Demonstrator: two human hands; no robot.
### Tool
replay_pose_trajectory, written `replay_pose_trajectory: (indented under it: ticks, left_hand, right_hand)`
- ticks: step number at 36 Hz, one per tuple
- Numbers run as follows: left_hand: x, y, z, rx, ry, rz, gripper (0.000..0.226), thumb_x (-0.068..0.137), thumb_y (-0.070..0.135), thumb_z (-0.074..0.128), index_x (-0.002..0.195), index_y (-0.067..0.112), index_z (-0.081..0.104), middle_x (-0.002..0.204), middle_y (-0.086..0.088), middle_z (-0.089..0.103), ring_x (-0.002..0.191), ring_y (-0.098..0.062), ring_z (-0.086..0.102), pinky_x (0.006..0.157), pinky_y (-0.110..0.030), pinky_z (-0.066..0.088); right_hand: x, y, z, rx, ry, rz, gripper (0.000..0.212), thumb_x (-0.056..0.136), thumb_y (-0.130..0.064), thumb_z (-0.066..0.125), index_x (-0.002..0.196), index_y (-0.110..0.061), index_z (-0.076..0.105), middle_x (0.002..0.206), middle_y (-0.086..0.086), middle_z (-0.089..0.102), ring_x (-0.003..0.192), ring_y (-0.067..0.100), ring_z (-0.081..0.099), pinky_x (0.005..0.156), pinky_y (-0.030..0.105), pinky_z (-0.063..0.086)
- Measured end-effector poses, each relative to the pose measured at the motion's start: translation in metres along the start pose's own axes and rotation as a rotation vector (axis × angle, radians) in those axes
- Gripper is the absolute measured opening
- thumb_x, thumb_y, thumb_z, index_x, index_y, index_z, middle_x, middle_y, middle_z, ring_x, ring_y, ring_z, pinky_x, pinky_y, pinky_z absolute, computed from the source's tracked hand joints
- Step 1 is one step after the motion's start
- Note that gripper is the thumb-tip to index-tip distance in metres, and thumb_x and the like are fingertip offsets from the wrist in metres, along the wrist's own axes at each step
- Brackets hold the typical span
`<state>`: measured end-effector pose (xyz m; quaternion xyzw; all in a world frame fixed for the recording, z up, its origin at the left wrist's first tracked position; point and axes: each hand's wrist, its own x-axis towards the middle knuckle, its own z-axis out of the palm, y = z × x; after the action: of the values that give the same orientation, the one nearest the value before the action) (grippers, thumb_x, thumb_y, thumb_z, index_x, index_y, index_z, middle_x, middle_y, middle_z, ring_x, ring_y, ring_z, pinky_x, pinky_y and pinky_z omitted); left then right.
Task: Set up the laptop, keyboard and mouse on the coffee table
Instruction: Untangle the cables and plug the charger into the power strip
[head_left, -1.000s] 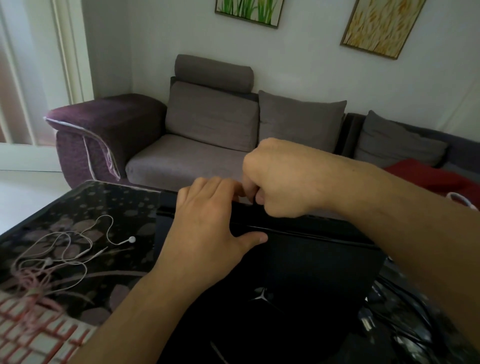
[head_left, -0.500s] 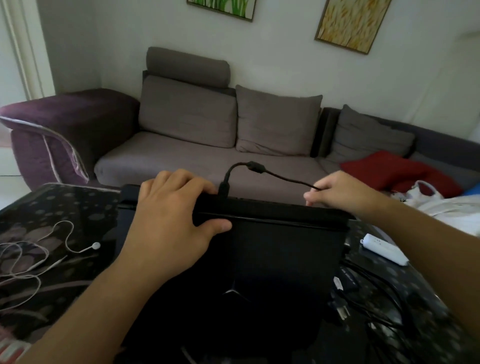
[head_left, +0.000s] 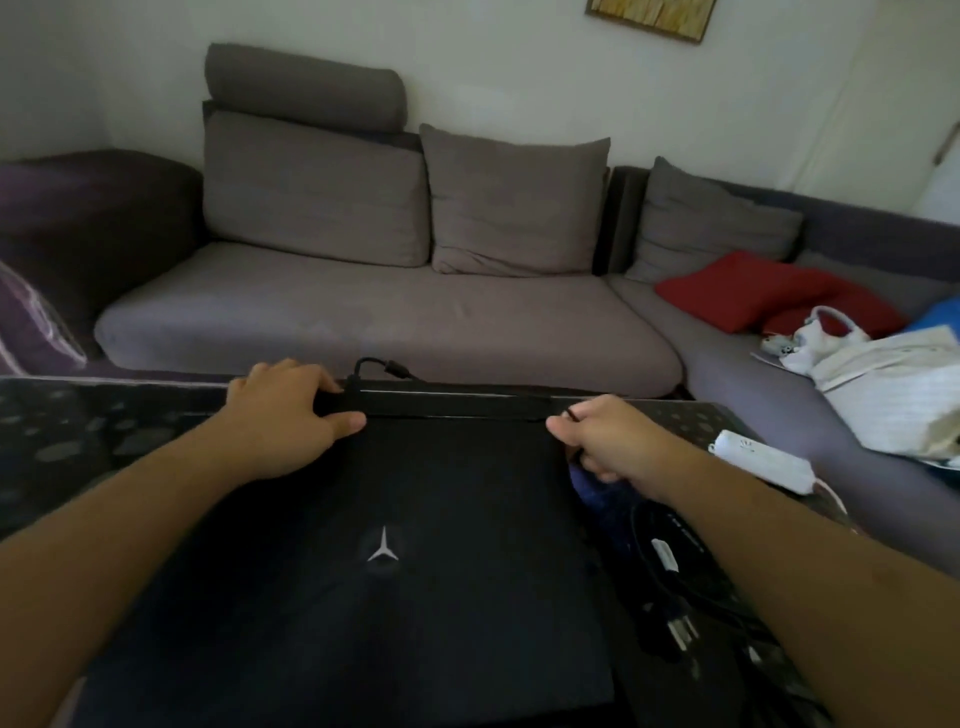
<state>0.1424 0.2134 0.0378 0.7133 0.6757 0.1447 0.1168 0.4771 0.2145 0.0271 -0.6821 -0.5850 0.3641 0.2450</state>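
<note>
Left grip (head_left: 291, 410) curled over closed laptop (head_left: 374, 561) rear edge; right grip (head_left: 597, 436) pinches black cable (head_left: 670, 551). White power strip (head_left: 761, 460) and cable tangle right on tabletop (head_left: 78, 431).

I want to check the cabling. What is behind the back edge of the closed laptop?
A black cable rises behind the laptop, near the left hand. The right hand pinches it farther along. The port is hidden; beyond is the sofa.
</note>
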Motion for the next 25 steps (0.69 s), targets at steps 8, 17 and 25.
replay_pose_trajectory:
  ticks: [8, 17, 25]
  left_hand:
    - [0.035, -0.018, 0.049, -0.01, -0.147, -0.126, 0.052, 0.098, 0.06, 0.058, 0.137, 0.026, 0.06, 0.141, -0.006, 0.06, 0.133, -0.03, 0.054, 0.114, -0.046, 0.038]
    - [0.039, -0.024, 0.07, -0.025, -0.14, -0.162, 0.047, 0.1, 0.057, 0.057, 0.133, 0.025, 0.064, 0.136, -0.005, 0.065, 0.129, -0.029, 0.057, 0.116, -0.047, 0.039]
    - [0.039, -0.027, 0.067, -0.06, -0.162, -0.156, 0.045, 0.099, 0.055, 0.06, 0.13, 0.022, 0.066, 0.132, -0.006, 0.066, 0.124, -0.028, 0.06, 0.114, -0.048, 0.043]
  right_hand:
    - [0.027, 0.011, 0.031, -0.199, 0.014, 0.096, 0.029, 0.108, -0.036, 0.056, 0.101, -0.009, 0.066, 0.061, 0.004, 0.043, 0.045, 0.016, 0.039, 0.051, 0.031, 0.034]
    - [0.046, 0.026, 0.031, -0.347, 0.039, 0.048, 0.027, 0.103, -0.011, 0.056, 0.078, -0.007, 0.064, 0.056, -0.001, 0.06, 0.043, 0.006, 0.052, 0.044, 0.018, 0.043]
    - [0.045, -0.016, -0.008, -0.755, 0.11, -0.03, 0.015, 0.091, -0.02, 0.07, 0.082, -0.009, 0.072, 0.085, 0.015, 0.07, 0.078, 0.032, 0.068, 0.069, 0.034, 0.057]
